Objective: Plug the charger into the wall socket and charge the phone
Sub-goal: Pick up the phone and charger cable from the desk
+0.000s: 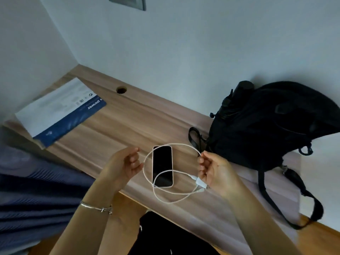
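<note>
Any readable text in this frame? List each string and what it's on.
"power": white letters on the blue band of the booklet, seen rotated; the characters before it are unclear.
Small print and icons on the booklet's white part: too blurred to read.
Phone and backpack: no text visible.

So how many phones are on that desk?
1. The phone lies on the desk between left hand and right hand, under the white cable. The backpack might hide others.

Bare arms; 1 thin silver bracelet (96, 207) behind the left hand (127, 164); black clothing (165, 234) at the lap.
</note>
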{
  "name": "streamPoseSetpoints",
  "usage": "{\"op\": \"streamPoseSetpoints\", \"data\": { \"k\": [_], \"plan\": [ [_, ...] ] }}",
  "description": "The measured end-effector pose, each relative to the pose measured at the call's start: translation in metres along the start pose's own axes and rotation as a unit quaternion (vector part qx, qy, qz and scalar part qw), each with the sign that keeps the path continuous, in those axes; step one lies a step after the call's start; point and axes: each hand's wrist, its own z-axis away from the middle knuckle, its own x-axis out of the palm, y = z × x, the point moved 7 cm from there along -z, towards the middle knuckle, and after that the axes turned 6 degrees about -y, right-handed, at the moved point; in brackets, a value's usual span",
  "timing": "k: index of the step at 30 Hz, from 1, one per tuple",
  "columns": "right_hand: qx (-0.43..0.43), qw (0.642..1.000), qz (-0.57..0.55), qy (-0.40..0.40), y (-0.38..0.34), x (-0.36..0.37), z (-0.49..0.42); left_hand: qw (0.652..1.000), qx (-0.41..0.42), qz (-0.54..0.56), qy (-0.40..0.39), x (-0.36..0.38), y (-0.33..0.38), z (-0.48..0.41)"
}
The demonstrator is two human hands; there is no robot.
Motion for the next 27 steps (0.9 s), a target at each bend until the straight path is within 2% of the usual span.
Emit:
{"op": "streamPoseSetpoints", "data": {
  "k": [7, 10, 14, 17, 20, 22, 24, 25, 27],
  "plan": [
    [-0.027, 0.992, 0.011, 0.119, 0.012, -0.024, -0.022, 0.990, -0.083, -0.104, -0.052, 0.005, 0.005, -0.057],
    [-0.060, 0.979, 0.130, 0.145, 0.016, -0.025, -0.027, 0.978, -0.097, -0.166, -0.085, 0.004, 0.007, -0.074],
    [-0.077, 0.914, 0.359, 0.170, 0.035, -0.022, -0.031, 0.950, -0.091, -0.283, -0.096, -0.002, 0.010, -0.097],
    [-0.132, 0.863, 0.422, 0.244, 0.042, -0.032, -0.027, 0.925, -0.069, -0.365, -0.075, -0.009, 0.010, -0.117],
    [-0.154, 0.791, 0.475, 0.354, 0.040, -0.054, -0.012, 0.890, -0.036, -0.453, -0.048, -0.018, 0.007, -0.128],
    [-0.140, 0.744, 0.525, 0.388, 0.040, -0.064, -0.007, 0.869, -0.019, -0.494, -0.040, -0.023, 0.003, -0.131],
    [-0.100, 0.704, 0.587, 0.387, 0.044, -0.072, -0.009, 0.868, -0.029, -0.493, -0.045, -0.029, -0.006, -0.131],
    [-0.078, 0.695, 0.607, 0.378, 0.047, -0.075, -0.012, 0.869, -0.039, -0.492, -0.047, -0.031, -0.010, -0.130],
    [-0.046, 0.699, 0.620, 0.353, 0.052, -0.081, -0.019, 0.873, -0.057, -0.483, -0.038, -0.035, -0.016, -0.129]
  ]
}}
